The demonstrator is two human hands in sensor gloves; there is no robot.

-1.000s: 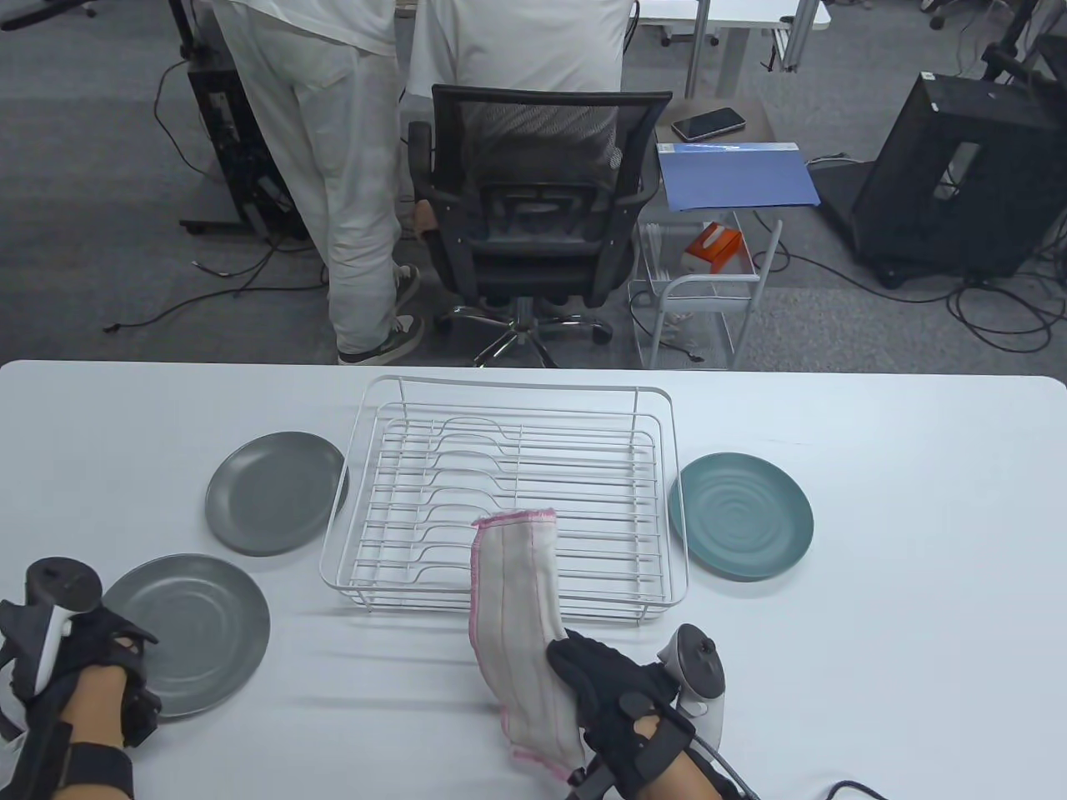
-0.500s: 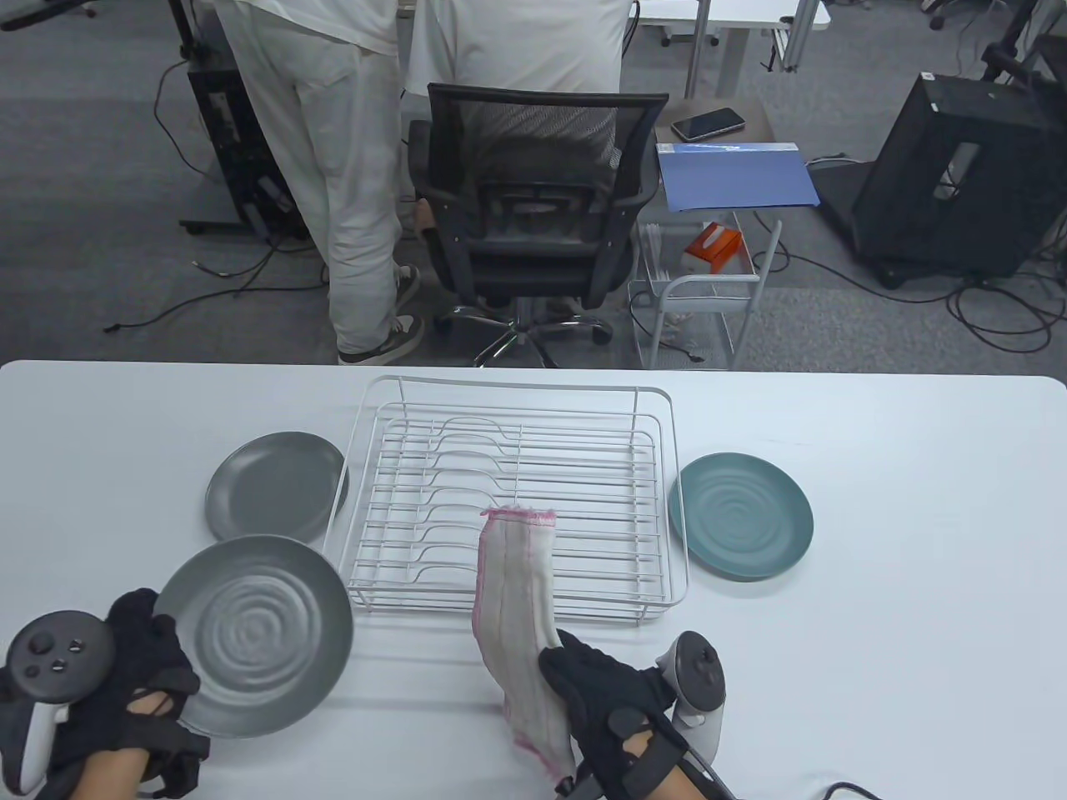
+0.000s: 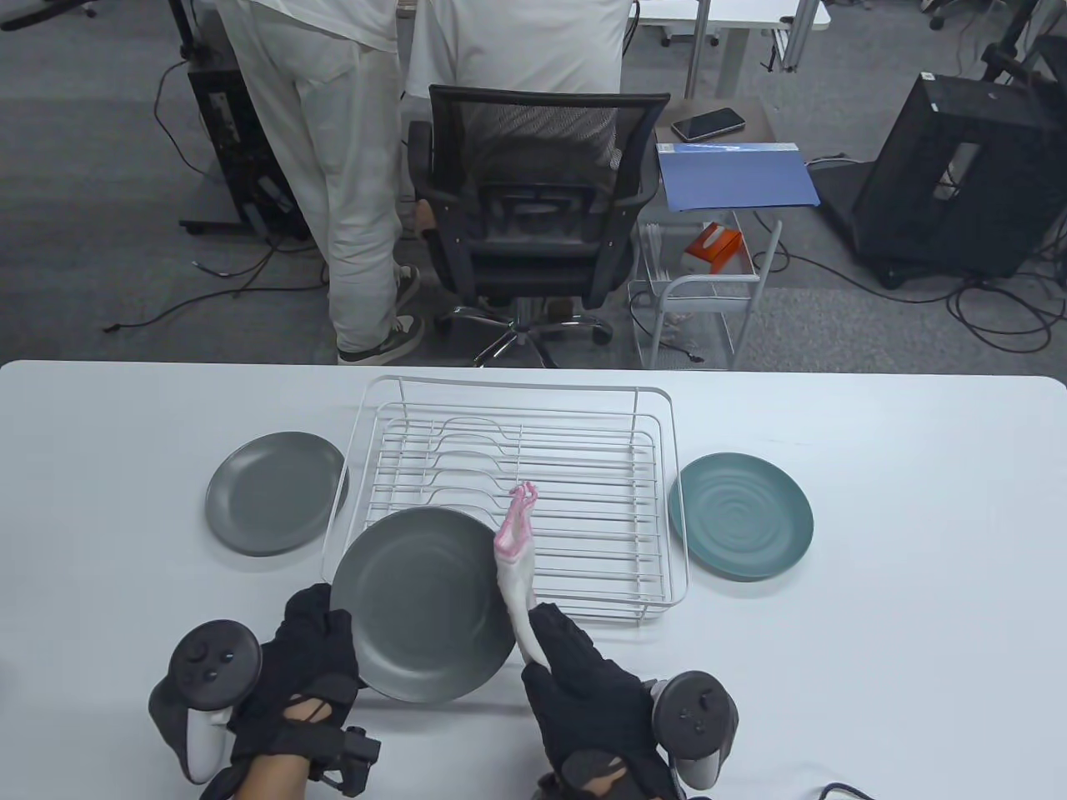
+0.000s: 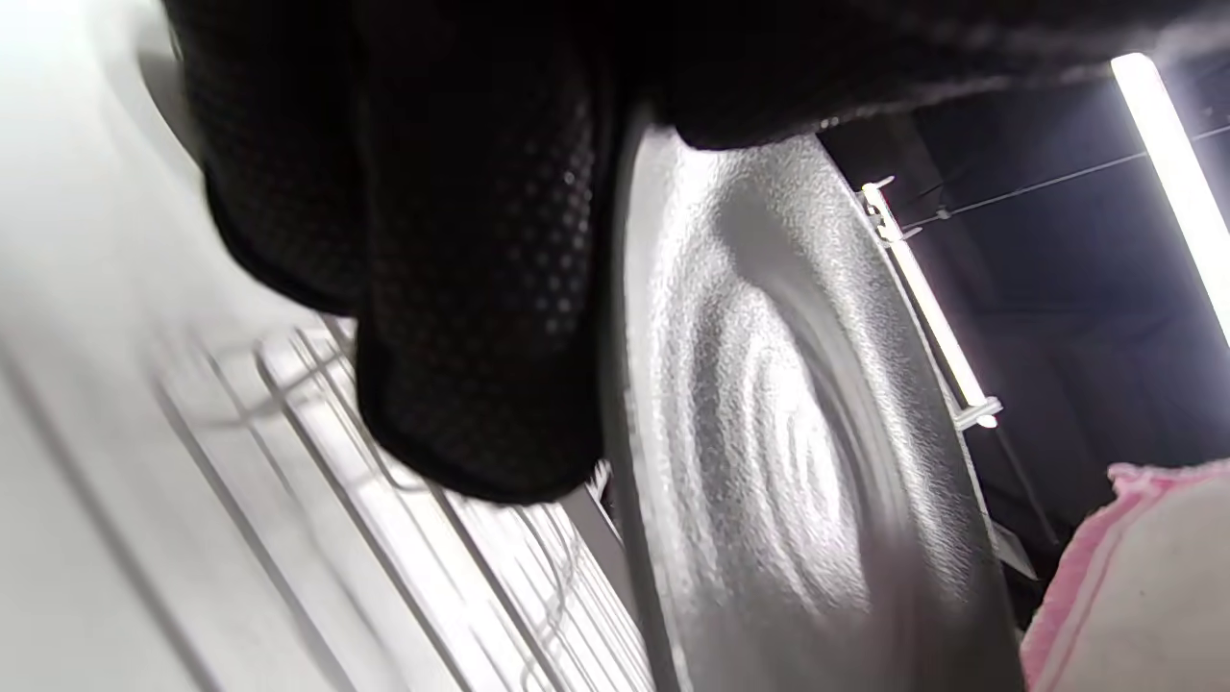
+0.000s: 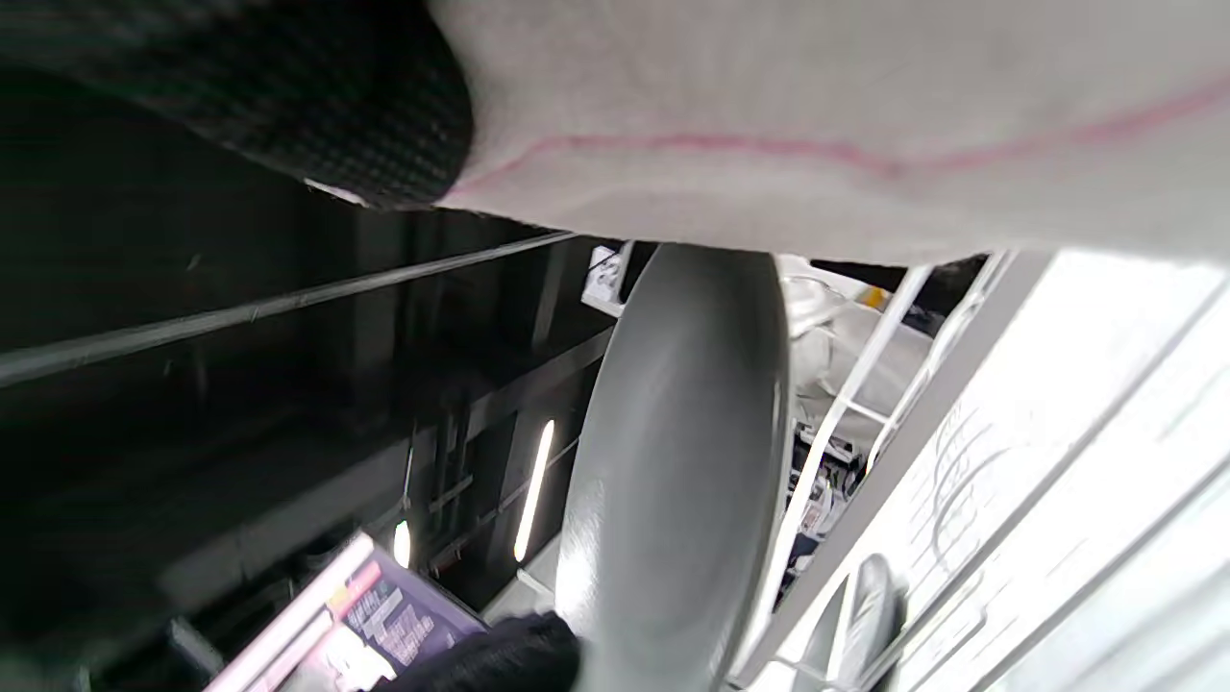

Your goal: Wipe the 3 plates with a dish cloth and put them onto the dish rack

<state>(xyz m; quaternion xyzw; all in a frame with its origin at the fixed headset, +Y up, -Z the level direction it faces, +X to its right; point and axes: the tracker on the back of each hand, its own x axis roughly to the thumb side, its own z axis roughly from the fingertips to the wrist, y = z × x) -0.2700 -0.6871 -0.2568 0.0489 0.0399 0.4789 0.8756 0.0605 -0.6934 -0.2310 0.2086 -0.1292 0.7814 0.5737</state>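
My left hand [image 3: 308, 667] grips the near-left rim of a grey plate [image 3: 423, 604], fingers curled around its edge; in the left wrist view those gloved fingers [image 4: 461, 288] lie against the back of the plate [image 4: 769, 432], whose ringed face shines under the light. I hold the plate lifted and tilted above the table [image 3: 875, 625], its far edge overlapping the near-left corner of the dish rack [image 3: 583, 467].

My right hand [image 3: 583, 692] is closed around the lower part of the dish cloth [image 3: 518, 567], a whitish cloth with pink edging. The cloth rises from my fist in a narrow bunched strip, just beside the right edge of the held plate, and its pink tip stands over the wires of the rack. Whether cloth and plate actually touch I cannot tell from above. In the right wrist view the cloth [image 5: 817, 115] fills the top of the frame under my gloved finger, and the plate [image 5: 673, 461] is seen edge-on below it with the white rack wires [image 5: 865, 404] beside it.

Farther out, the dish rack sits in the middle of the table with no plates in it. A second grey plate [image 3: 275, 492] lies flat on the table just left of the rack. A teal plate [image 3: 740, 515] lies flat just right of the rack, close to its side wire.

Beyond the table's far edge stands a black office chair [image 3: 533, 208], with a person in white clothes [image 3: 350, 167] standing to its left.
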